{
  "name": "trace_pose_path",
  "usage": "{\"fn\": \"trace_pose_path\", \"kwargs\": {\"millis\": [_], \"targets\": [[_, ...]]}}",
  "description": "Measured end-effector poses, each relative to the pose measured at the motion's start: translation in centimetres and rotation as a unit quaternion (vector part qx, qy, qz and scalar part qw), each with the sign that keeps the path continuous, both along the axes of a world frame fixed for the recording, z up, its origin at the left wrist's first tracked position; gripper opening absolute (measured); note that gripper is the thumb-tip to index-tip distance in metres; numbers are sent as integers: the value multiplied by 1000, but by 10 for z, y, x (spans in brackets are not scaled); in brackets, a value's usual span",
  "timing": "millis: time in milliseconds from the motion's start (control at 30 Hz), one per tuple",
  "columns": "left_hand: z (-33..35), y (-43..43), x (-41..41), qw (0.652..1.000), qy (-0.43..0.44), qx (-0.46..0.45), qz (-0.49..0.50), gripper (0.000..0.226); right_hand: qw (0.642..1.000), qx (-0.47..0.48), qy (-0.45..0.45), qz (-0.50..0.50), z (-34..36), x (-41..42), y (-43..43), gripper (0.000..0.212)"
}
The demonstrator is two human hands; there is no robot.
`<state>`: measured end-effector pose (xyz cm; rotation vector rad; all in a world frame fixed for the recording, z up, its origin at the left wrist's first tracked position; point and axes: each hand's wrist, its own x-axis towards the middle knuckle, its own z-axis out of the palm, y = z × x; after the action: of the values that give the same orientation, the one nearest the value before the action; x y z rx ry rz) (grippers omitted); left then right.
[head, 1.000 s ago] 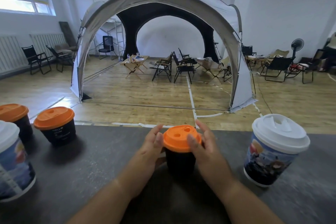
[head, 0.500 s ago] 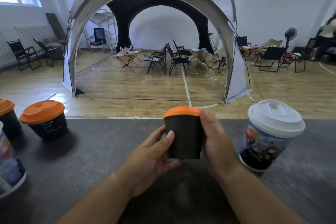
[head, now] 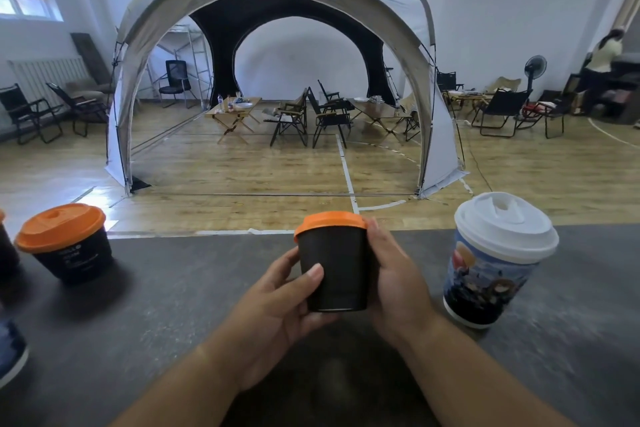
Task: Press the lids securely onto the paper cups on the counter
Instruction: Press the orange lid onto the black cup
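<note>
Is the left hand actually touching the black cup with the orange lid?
Touching. The head view shows the left hand gripping the black cup, its thumb lying flat on the cup's front wall.

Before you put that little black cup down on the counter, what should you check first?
1. Grip on the black cup: ok, the left hand and the right hand both hold its sides.
2. Cup upright: ok, it is close to upright.
3. Orange lid pressed down all round: cannot tell, its far edge is hidden.
4. Bare counter under the cup: ok.
5. Room beside the tall white-lidded cup: ok, a gap shows next to the right hand.
</note>
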<state>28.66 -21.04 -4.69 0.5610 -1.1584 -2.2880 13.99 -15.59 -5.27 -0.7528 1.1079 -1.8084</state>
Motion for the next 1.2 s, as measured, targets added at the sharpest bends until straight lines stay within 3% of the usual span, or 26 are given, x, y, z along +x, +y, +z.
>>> {"fn": "trace_pose_path", "kwargs": {"millis": [133, 267, 367, 467, 567, 767, 833, 933, 1000, 1133, 1200], "targets": [[-3, 0, -2, 991, -91, -71, 61, 85, 999, 2, 42, 11, 4, 3, 1, 62], [-4, -1, -2, 1000, 0, 20, -3, 66, 999, -15, -41, 11, -1, 0, -3, 64], [-3, -2, -1, 999, 19, 27, -22, 63, 995, -6, -91, 32, -2, -3, -6, 55], [0, 1, -2, 999, -8, -3, 39, 67, 999, -10, -46, 19, -4, -3, -5, 54], [1, 2, -3, 991, -93, -70, 67, 80, 1000, 7, 21, -2, -1, -1, -2, 53], [-3, 0, -3, 1000, -27, -5, -5, 62, 993, 37, -104, 35, -1, -5, -4, 70], [-4, 0, -2, 999, -33, -15, 14, 66, 996, 36, -76, 39, -1, -5, -2, 66], [-5, 0, -2, 992, -88, -72, 55, 76, 998, 13, 56, 6, 3, -2, 3, 56], [-5, 1, -3, 987, -121, -84, 59, 78, 995, 21, 99, -20, 2, -1, 2, 52], [-4, 0, -5, 998, -45, -27, 28, 60, 998, 22, -62, -24, 3, -5, -3, 57], [-6, -2, -4, 999, -30, -13, 35, 60, 995, 43, -84, -3, 2, -8, -4, 65]]}}
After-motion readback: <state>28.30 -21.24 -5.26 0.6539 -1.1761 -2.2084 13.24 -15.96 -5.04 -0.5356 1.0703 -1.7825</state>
